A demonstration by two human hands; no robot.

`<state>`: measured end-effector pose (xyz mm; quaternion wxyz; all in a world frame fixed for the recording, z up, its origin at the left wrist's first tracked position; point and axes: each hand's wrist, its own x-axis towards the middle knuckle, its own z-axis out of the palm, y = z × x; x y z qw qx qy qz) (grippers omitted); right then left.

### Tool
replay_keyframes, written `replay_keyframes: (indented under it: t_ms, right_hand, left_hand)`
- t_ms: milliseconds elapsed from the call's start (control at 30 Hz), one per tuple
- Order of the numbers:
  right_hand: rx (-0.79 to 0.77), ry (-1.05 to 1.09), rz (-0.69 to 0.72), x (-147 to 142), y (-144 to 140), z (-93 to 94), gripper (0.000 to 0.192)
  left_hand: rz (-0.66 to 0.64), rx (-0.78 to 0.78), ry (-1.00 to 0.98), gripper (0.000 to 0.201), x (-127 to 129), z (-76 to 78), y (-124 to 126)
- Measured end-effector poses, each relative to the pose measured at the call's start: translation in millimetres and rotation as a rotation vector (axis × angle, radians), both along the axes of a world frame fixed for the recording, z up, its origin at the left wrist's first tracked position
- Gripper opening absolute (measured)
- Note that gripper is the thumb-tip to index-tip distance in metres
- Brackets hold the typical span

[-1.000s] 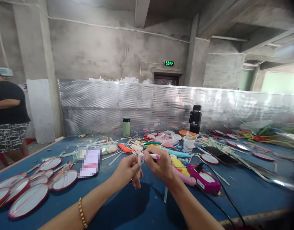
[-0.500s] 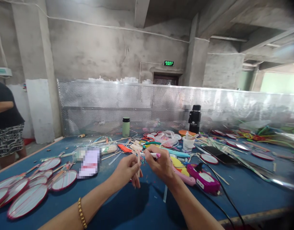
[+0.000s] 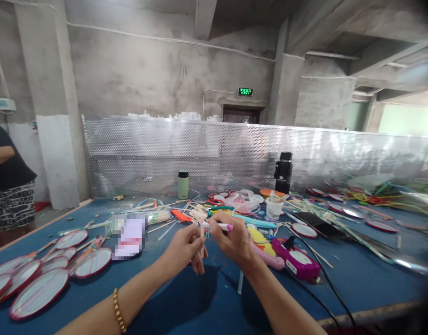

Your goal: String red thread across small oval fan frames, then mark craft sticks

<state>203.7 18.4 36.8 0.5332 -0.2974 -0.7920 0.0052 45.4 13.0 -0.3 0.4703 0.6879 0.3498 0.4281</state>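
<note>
Above the front middle of the blue table (image 3: 172, 307), my left hand (image 3: 188, 244) is closed on a flat pale wooden stick (image 3: 202, 242), which stands nearly upright between thumb and fingers. A white marker pen with a pink end (image 3: 225, 226) is gripped in my right hand (image 3: 233, 237). The pen lies almost level, and its left end is at the upper part of the stick. Whether the tip touches the wood is too small to tell. Small colourful bits (image 3: 207, 231) lie on the table behind the gap between my hands.
Round red-rimmed discs (image 3: 43, 293) overlap at the left, beside a blurred phone-like item (image 3: 130, 237). A purple device (image 3: 297, 260) with black cables sits to the right. Farther back stand a green bottle (image 3: 183, 185), a white cup (image 3: 274, 208) and a black thermos (image 3: 284, 173). A person (image 3: 10, 181) stands at far left.
My hands keep nearly the same pose, with the pen shifted very slightly. The person at far left has moved their arm a little to the left.
</note>
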Motion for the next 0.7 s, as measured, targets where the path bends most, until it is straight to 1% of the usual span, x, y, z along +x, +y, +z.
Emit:
replay_keyframes:
  t_ms: [200, 400, 700]
  right_hand:
    - [0.013, -0.002, 0.016, 0.1, 1.2, -0.5, 0.027]
    - [-0.007, 0.007, 0.009, 2.1, 1.6, -1.4, 0.025]
    - [-0.001, -0.01, -0.01, 1.9, 1.1, -0.9, 0.027]
  left_hand:
    - [0.005, 0.004, 0.005, 0.035, -0.3, -0.8, 0.9]
    - [0.006, -0.012, -0.011, 0.04, 0.3, 0.9, -0.5]
    - [0.02, -0.024, -0.005, 0.035, 1.3, 4.1, -3.9]
